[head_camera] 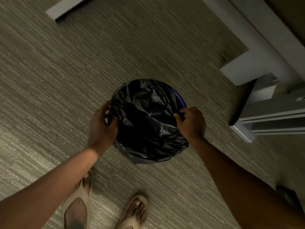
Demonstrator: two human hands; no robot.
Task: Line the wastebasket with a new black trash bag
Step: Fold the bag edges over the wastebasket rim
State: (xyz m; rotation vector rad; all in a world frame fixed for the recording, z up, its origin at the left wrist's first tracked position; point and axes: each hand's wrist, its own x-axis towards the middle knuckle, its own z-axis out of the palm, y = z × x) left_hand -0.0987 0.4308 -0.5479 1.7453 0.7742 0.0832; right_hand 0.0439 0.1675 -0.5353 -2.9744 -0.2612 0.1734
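Note:
A crinkled black trash bag [146, 119] is spread over the round wastebasket, standing on the carpet in the middle of the view. Only a blue arc of the wastebasket rim [181, 100] shows at the upper right; the bag hides everything else of it. My left hand [103, 126] grips the bag's edge on the left side of the rim. On the right side, my right hand [192, 123] pinches the bag's edge with its fingers curled into the plastic. The bag hangs down over the near side of the basket.
Striped beige carpet [66, 80] surrounds the basket. White furniture legs and panels [257, 52] stand at the upper right, and a grey metal foot [264, 118] lies close to the right of the basket. My two sandalled feet [105, 210] are just below it.

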